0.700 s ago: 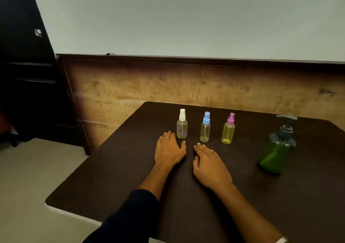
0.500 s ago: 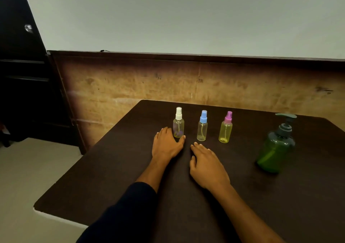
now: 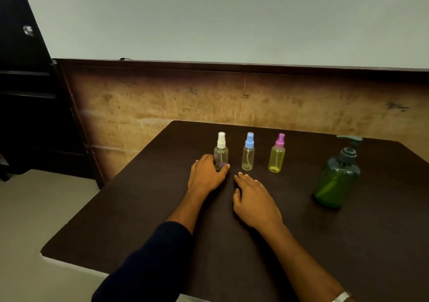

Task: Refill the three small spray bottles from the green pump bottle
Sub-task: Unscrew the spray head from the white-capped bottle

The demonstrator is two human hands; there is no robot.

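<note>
White-cap bottle (image 3: 221, 151): upright on the table (image 3: 139, 208), leftmost of the row; clear body with a little yellowish liquid at the bottom, a dip tube showing through.
Blue-cap bottle (image 3: 248, 151): upright, middle of the row, just right of the white-cap one and apart from it; clear, looks almost empty, tube visible.
Pink-cap bottle (image 3: 277, 153): upright, right end of the row; yellow-tinted body, a small pool of liquid at its base.
Pump bottle (image 3: 337, 176): green, see-through, dark pump head on top; stands well to the right of the three small ones, nearer the table's right side. Green liquid seems to fill much of it, though I cannot tell the exact level.
Left hand (image 3: 206, 174): at the foot of the white-cap bottle, fingers curled round its left side, thumb tip touching its right; bottle rests on the table.
Right hand (image 3: 255, 199): flat on the table, palm down, fingers together and loosely stretched, just short of the blue-cap bottle, touching nothing else.
Sleeve (image 3: 148, 262): dark, on the left forearm.
Count: three small spray bottles, one pump bottle, two hands, one table.
</note>
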